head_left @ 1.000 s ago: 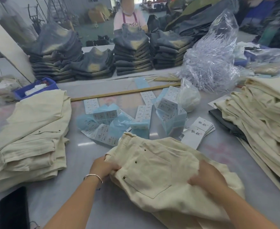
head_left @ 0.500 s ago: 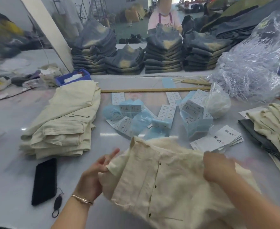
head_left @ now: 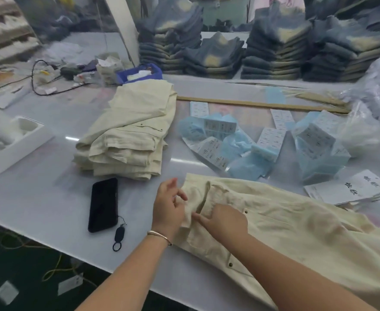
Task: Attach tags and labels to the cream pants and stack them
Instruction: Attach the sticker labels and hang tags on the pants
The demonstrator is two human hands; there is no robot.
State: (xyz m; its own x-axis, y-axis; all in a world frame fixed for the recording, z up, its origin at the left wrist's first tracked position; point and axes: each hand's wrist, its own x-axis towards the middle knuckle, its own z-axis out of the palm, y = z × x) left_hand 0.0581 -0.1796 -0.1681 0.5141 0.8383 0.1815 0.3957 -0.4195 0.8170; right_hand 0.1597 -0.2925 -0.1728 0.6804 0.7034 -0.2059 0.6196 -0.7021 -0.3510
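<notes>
Cream pants (head_left: 297,232) lie flat on the surface (head_left: 38,198), front right. Left hand (head_left: 167,205) pinches the waistband edge; right hand (head_left: 224,218) grips the cloth just beside it. Stack of folded cream pants (head_left: 130,135) sits behind, phone (head_left: 103,204) near it.
</notes>
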